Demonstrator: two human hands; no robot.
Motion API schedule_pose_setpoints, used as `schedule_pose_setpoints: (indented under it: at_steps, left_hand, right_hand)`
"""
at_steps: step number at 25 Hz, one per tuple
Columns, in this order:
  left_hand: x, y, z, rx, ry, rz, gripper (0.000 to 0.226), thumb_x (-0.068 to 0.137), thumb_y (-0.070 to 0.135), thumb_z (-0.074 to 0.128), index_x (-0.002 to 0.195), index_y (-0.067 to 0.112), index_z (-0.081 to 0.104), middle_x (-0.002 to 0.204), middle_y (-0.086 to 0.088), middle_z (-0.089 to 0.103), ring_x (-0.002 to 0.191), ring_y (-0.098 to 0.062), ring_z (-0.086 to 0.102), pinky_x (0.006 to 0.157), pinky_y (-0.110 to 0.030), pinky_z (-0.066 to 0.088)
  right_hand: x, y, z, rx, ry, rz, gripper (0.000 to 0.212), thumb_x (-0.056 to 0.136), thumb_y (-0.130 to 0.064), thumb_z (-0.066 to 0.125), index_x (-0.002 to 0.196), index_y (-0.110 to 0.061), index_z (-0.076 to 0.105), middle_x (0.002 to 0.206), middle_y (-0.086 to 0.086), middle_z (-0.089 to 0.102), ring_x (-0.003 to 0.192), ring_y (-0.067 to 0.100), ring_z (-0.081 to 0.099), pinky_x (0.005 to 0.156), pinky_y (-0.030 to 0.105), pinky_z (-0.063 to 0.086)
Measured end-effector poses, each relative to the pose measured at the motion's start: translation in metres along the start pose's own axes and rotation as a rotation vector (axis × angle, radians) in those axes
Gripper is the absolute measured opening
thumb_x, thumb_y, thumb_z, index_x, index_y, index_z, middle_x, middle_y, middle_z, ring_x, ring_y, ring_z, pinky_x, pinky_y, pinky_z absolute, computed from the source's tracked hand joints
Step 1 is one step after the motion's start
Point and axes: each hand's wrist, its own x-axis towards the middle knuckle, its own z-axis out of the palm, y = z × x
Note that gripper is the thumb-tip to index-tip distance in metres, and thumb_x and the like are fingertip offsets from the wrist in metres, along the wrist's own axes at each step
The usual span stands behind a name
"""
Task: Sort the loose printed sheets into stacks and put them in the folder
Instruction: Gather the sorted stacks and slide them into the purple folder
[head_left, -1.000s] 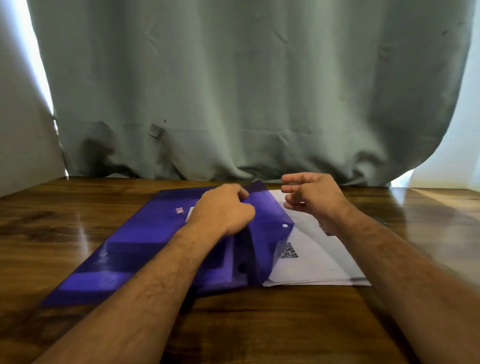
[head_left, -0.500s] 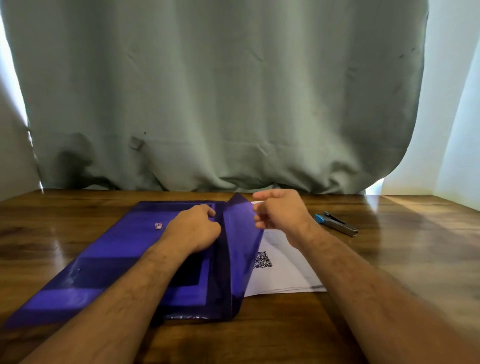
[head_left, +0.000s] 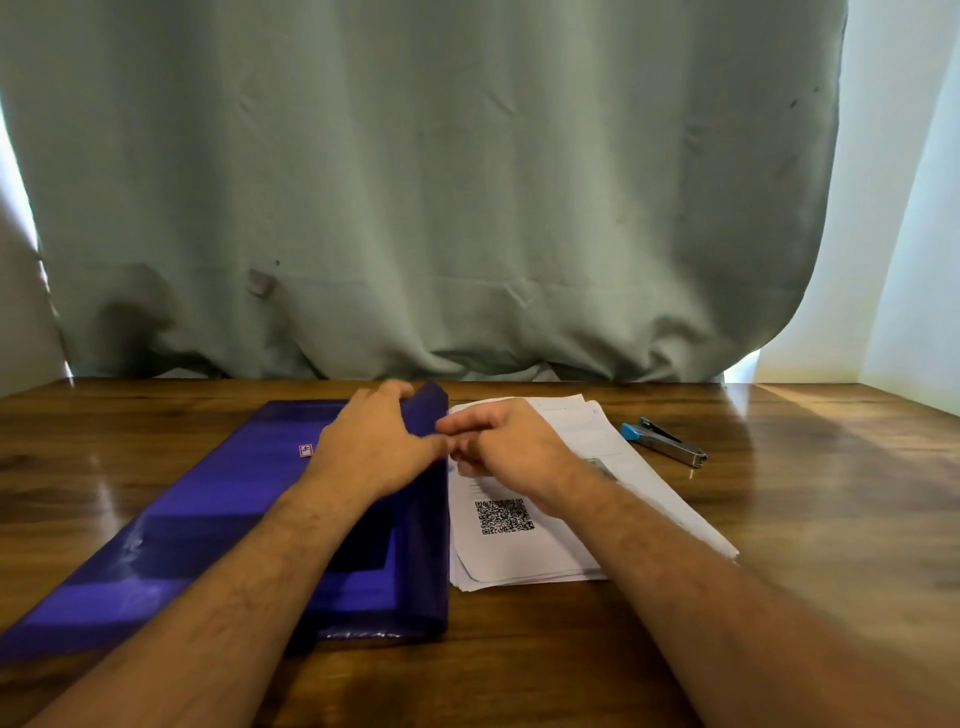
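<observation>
A broad wooden table (head_left: 779, 519), dark brown with a glossy, reflective grain, carries everything, backed by a soft grey-green curtain (head_left: 415, 182) hanging in loose folds to the tabletop. On the left half lies the folder (head_left: 218, 519), a large flat envelope of translucent purple plastic, smooth and shiny, with a small red-and-white label near its far end; its right edge is a flap raised on end. The step in hand appears to be opening the folder to receive the papers. The left hand (head_left: 374, 447) rests across the folder with its fingers curled over the top of the raised flap, holding it up. Just beside the flap sits the stack of printed sheets (head_left: 519, 545), thin white paper, slightly fanned at the corners, the top page bearing a QR code. The right hand (head_left: 498, 447) hovers over the stack with fingers bent toward the flap's edge; whether it pinches the flap cannot be told. The next move likely calls for spreading the pocket wide, then sliding the squared stack in. Farther right lies a small stapler (head_left: 665, 441), metal with a blue end.
</observation>
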Motion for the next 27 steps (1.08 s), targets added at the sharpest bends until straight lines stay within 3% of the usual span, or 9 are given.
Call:
schedule_pose_setpoints:
  at_steps: [4, 6, 10, 12, 16, 19, 22, 24, 27]
  left_hand:
    - [-0.002, -0.002, 0.003, 0.140, -0.158, -0.072, 0.042, 0.081, 0.043, 0.080, 0.119, 0.027, 0.070, 0.133, 0.003, 0.061, 0.121, -0.018, 0.055, 0.082, -0.027, 0.032]
    - [-0.001, -0.003, 0.002, 0.208, -0.206, -0.085, 0.038, 0.086, 0.044, 0.074, 0.118, 0.023, 0.071, 0.127, 0.003, 0.065, 0.119, -0.017, 0.056, 0.081, -0.029, 0.032]
    - [0.003, -0.009, -0.002, 0.272, -0.236, -0.084, 0.042, 0.091, 0.042, 0.069, 0.127, 0.020, 0.067, 0.135, -0.001, 0.062, 0.124, -0.019, 0.055, 0.094, -0.033, 0.043]
    - [0.003, -0.012, -0.006, 0.299, -0.235, -0.100, 0.047, 0.093, 0.043, 0.067, 0.134, 0.022, 0.061, 0.141, 0.000, 0.057, 0.130, -0.019, 0.051, 0.096, -0.034, 0.042]
    - [0.007, -0.021, -0.004, 0.284, -0.270, -0.097, 0.049, 0.096, 0.039, 0.065, 0.140, 0.023, 0.054, 0.146, -0.003, 0.052, 0.133, -0.021, 0.048, 0.106, -0.036, 0.041]
    - [0.006, -0.017, 0.001, 0.267, -0.185, -0.042, 0.046, 0.098, 0.033, 0.060, 0.142, 0.024, 0.051, 0.149, -0.005, 0.048, 0.136, -0.024, 0.044, 0.112, -0.037, 0.038]
    - [-0.003, -0.002, 0.005, 0.266, -0.039, 0.160, 0.046, 0.098, 0.029, 0.058, 0.144, 0.025, 0.049, 0.149, -0.002, 0.047, 0.138, -0.022, 0.042, 0.111, -0.037, 0.038]
    - [-0.007, 0.020, 0.012, 0.220, -0.061, 0.291, 0.046, 0.100, 0.027, 0.055, 0.145, 0.026, 0.049, 0.149, -0.001, 0.050, 0.135, -0.021, 0.047, 0.109, -0.036, 0.040]
    - [0.007, 0.052, 0.020, 0.190, -0.184, 0.242, 0.047, 0.101, 0.031, 0.053, 0.145, 0.017, 0.049, 0.149, -0.006, 0.052, 0.134, -0.026, 0.049, 0.103, -0.033, 0.042]
  right_hand:
    - [0.009, 0.004, -0.019, -0.597, 0.186, -0.092, 0.025, 0.089, -0.007, 0.062, 0.106, -0.019, 0.075, 0.108, 0.001, 0.073, 0.100, 0.014, 0.066, 0.095, 0.024, 0.048]
    - [0.007, 0.006, -0.036, -0.708, 0.224, -0.034, 0.026, 0.089, -0.009, 0.061, 0.107, -0.023, 0.074, 0.113, 0.000, 0.071, 0.104, 0.015, 0.064, 0.098, 0.026, 0.048]
    - [0.000, 0.005, -0.055, -0.759, 0.289, 0.019, 0.028, 0.090, -0.008, 0.059, 0.107, -0.024, 0.074, 0.113, 0.001, 0.070, 0.101, 0.017, 0.062, 0.098, 0.029, 0.049]
    - [-0.002, 0.002, -0.059, -0.786, 0.279, 0.051, 0.027, 0.091, -0.008, 0.059, 0.111, -0.021, 0.073, 0.115, 0.002, 0.068, 0.094, 0.017, 0.058, 0.097, 0.029, 0.049]
    - [-0.004, 0.001, -0.065, -0.866, 0.228, 0.129, 0.025, 0.092, -0.010, 0.056, 0.110, -0.016, 0.072, 0.114, 0.007, 0.067, 0.101, 0.022, 0.060, 0.096, 0.034, 0.050]
    - [-0.002, 0.006, -0.073, -0.812, 0.286, 0.143, 0.026, 0.090, -0.011, 0.055, 0.111, -0.014, 0.071, 0.112, 0.010, 0.067, 0.104, 0.027, 0.062, 0.093, 0.038, 0.052]
    - [-0.001, 0.010, -0.083, -0.767, 0.300, 0.180, 0.020, 0.090, -0.009, 0.057, 0.101, -0.014, 0.074, 0.095, 0.004, 0.065, 0.091, 0.021, 0.062, 0.082, 0.031, 0.053]
    - [0.001, 0.012, -0.090, -0.739, 0.291, 0.176, 0.018, 0.090, -0.007, 0.060, 0.095, -0.015, 0.075, 0.088, -0.001, 0.064, 0.084, 0.016, 0.061, 0.072, 0.027, 0.052]
    - [0.008, 0.015, -0.097, -0.749, 0.361, 0.185, 0.014, 0.091, -0.013, 0.062, 0.100, -0.011, 0.073, 0.097, 0.005, 0.068, 0.092, 0.022, 0.065, 0.081, 0.033, 0.057]
